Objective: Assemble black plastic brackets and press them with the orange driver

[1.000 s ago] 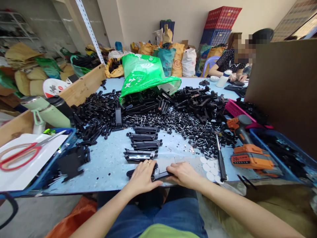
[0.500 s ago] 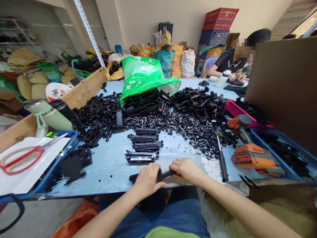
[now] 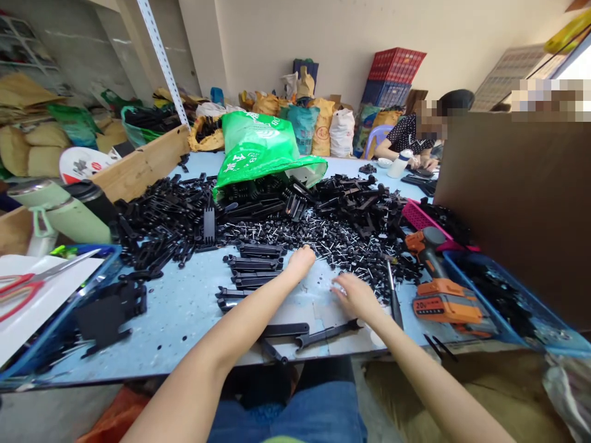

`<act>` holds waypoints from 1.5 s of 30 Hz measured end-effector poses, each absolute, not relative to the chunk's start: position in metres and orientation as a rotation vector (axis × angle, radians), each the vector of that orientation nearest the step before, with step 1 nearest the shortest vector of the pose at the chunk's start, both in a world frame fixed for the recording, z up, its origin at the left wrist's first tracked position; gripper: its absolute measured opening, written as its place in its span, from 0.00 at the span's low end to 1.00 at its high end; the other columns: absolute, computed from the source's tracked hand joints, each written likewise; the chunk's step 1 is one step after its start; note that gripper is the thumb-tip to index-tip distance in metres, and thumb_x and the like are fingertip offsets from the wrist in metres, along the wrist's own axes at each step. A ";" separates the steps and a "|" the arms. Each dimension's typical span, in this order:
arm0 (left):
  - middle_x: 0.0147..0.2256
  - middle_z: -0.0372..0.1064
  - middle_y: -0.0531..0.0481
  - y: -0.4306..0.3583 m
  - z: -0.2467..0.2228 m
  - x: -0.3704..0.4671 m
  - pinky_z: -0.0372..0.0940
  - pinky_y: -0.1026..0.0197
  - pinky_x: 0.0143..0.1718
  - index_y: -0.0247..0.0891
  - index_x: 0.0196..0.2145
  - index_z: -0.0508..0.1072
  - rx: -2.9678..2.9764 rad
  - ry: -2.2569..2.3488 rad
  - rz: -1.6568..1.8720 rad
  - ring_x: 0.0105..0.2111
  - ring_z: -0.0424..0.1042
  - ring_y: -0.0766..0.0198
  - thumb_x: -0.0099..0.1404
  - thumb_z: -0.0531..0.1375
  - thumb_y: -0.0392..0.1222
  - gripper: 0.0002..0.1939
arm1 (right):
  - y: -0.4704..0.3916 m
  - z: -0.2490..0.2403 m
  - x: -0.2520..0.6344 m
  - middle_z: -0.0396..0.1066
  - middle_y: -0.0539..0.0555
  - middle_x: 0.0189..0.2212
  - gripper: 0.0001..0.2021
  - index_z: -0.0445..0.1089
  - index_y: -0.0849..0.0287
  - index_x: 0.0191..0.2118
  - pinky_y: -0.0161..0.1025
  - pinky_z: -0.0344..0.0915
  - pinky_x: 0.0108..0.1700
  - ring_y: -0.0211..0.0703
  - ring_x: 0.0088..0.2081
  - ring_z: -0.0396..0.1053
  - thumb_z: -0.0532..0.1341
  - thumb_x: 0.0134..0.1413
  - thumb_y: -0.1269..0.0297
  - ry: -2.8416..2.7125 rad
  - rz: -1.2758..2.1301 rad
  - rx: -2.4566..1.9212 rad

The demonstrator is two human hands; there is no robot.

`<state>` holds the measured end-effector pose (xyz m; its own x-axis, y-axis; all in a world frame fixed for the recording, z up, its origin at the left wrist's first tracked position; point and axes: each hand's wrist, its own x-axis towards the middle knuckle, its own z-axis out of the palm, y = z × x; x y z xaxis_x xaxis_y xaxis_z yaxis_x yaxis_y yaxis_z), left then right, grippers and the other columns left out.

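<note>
My left hand reaches to the near edge of a pile of small black caps and metal pins; its fingers are bunched together, and whatever is in them is hidden. Over the blue tabletop, my right hand hovers with fingers bent and apart, nothing visible in it. Near the table's front edge lie a long black plastic bar and another black bar, with a shorter black piece below. Several assembled black parts are lined up left of my left hand, partly covered by the forearm.
An orange cordless drill and a hammer lie to the right, beside a blue basket. A green sack spills black parts at the back. Scissors rest on the left. Across the table sits another person.
Both hands have let go of the black bars at the front edge and moved forward, the left up to the small-parts pile. The view has shifted slightly.
</note>
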<state>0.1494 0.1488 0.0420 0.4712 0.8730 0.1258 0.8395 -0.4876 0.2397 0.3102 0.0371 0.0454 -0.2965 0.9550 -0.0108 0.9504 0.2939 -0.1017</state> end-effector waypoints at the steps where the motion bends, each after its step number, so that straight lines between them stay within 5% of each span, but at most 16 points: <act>1: 0.41 0.67 0.40 0.142 0.047 0.144 0.66 0.58 0.39 0.29 0.39 0.69 2.573 1.507 0.390 0.38 0.69 0.61 0.65 0.51 0.32 0.08 | 0.051 0.044 0.311 0.66 0.59 0.40 0.11 0.66 0.60 0.44 0.39 0.59 0.44 0.47 0.44 0.63 0.50 0.60 0.65 -2.433 0.047 -1.951; 5: 0.41 0.66 0.41 0.089 0.063 0.086 0.63 0.56 0.45 0.32 0.44 0.67 2.549 1.560 0.599 0.44 0.67 0.59 0.68 0.45 0.34 0.13 | 0.086 0.034 0.313 0.66 0.62 0.37 0.10 0.67 0.64 0.39 0.38 0.61 0.37 0.47 0.38 0.66 0.51 0.54 0.75 -2.336 0.012 -2.121; 11: 0.37 0.70 0.47 -0.016 0.027 -0.010 0.67 0.59 0.41 0.37 0.40 0.70 1.987 1.630 1.299 0.37 0.71 0.62 0.66 0.51 0.39 0.10 | 0.067 0.033 0.310 0.66 0.57 0.39 0.10 0.68 0.59 0.41 0.37 0.62 0.40 0.42 0.36 0.67 0.53 0.53 0.69 -2.264 0.222 -1.863; 15: 0.37 0.71 0.46 -0.042 0.005 -0.013 0.67 0.57 0.43 0.37 0.41 0.70 2.010 1.657 1.324 0.39 0.71 0.61 0.66 0.51 0.38 0.10 | 0.040 0.047 0.292 0.69 0.55 0.36 0.09 0.69 0.58 0.38 0.37 0.64 0.37 0.41 0.34 0.68 0.54 0.55 0.64 -2.152 0.590 -1.471; 26: 0.38 0.68 0.44 -0.047 0.018 -0.010 0.66 0.56 0.43 0.35 0.44 0.66 2.316 1.486 1.188 0.40 0.69 0.61 0.66 0.50 0.33 0.10 | -0.002 0.078 0.261 0.72 0.51 0.29 0.05 0.69 0.58 0.35 0.34 0.63 0.34 0.38 0.30 0.68 0.57 0.53 0.66 -2.270 0.919 -1.400; 45: 0.37 0.68 0.45 -0.042 0.017 -0.010 0.67 0.58 0.42 0.36 0.42 0.66 2.242 1.479 1.159 0.40 0.69 0.61 0.67 0.49 0.34 0.09 | -0.006 0.088 0.236 0.68 0.55 0.30 0.06 0.65 0.61 0.31 0.35 0.58 0.36 0.42 0.35 0.66 0.53 0.56 0.74 -2.837 0.508 -1.301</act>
<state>-0.0097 -0.0425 0.0169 0.1843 0.8512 0.4915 0.6811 -0.4711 0.5605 0.2356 -0.0065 0.0880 -0.6615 0.7346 -0.1509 0.7413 0.6100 -0.2798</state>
